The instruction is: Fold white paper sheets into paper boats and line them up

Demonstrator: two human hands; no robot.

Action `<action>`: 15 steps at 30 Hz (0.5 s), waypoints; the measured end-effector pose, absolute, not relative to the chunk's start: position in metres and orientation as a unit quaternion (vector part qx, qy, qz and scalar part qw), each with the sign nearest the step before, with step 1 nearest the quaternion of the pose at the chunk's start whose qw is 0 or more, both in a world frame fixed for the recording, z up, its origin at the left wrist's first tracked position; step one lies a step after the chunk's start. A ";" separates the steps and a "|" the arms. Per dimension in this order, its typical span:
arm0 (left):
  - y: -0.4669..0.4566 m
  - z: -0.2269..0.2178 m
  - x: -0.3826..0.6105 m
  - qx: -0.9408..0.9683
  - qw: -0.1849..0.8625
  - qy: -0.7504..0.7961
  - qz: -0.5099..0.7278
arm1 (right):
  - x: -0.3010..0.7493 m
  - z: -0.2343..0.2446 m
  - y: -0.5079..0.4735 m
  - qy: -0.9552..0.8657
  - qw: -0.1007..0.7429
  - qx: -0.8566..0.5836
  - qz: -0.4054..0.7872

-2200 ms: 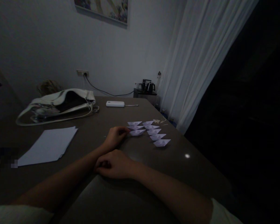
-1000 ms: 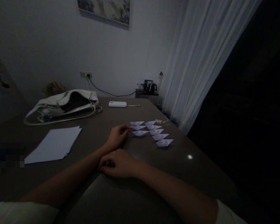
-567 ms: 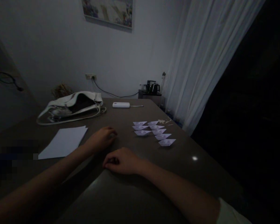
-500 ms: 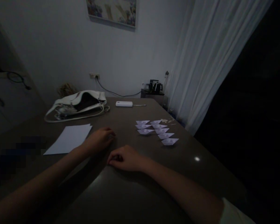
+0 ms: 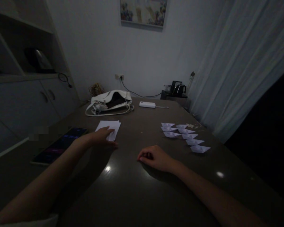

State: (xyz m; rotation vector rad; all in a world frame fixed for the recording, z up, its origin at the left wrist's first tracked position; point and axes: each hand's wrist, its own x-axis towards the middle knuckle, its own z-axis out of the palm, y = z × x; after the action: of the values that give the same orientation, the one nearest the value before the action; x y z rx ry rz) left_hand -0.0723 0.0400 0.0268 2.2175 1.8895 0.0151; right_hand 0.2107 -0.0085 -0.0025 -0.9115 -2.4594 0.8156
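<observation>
My left hand [image 5: 99,138] lies on the near corner of a stack of white paper sheets [image 5: 110,127], fingers stretched out over it. My right hand [image 5: 153,157] rests on the dark table [image 5: 137,189] in a loose fist, and nothing shows in it. Several small folded white paper boats [image 5: 185,136] sit in two rows on the table to the right, apart from both hands.
A white handbag [image 5: 110,102] lies open at the back, with a white power bank [image 5: 147,104] and its cable beside it. A dark phone [image 5: 59,148] lies at the left. Shelves and cupboards stand left, a curtain [image 5: 239,69] right, a kettle [image 5: 177,87] behind.
My left hand left the paper boats and moved left onto the sheet stack. The view has swung left, bringing the phone and shelves in. My right hand has stayed put.
</observation>
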 end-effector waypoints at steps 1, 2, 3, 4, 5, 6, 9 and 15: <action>0.041 0.030 -0.081 0.766 0.133 0.628 0.028 | 0.211 -0.002 -0.009 -0.877 0.195 -0.329 0.291; 0.042 0.032 -0.089 0.771 0.145 0.619 0.045 | 0.210 -0.001 -0.009 -0.876 0.193 -0.332 0.291; 0.042 0.034 -0.096 0.770 0.156 0.617 0.050 | 0.210 0.000 -0.010 -0.875 0.191 -0.336 0.292; 0.042 0.035 -0.101 0.764 0.167 0.621 0.049 | 0.210 0.001 -0.010 -0.874 0.188 -0.339 0.292; 0.042 0.036 -0.104 0.760 0.173 0.624 0.049 | 0.210 0.001 -0.010 -0.874 0.188 -0.341 0.292; 0.042 0.036 -0.106 0.758 0.177 0.625 0.050 | 0.210 0.002 -0.011 -0.873 0.188 -0.342 0.291; 0.042 0.036 -0.102 0.762 0.186 0.619 0.049 | 0.209 0.002 -0.010 -0.872 0.191 -0.343 0.293; 0.041 0.041 -0.096 0.784 0.182 0.594 0.002 | 0.209 0.000 -0.009 -0.872 0.190 -0.337 0.300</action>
State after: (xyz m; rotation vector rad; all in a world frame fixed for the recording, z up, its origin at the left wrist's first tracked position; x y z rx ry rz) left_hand -0.0959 0.0408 0.0414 2.2113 1.6766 0.0045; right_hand 0.2091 -0.0088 -0.0005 -0.9463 -2.4505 0.8445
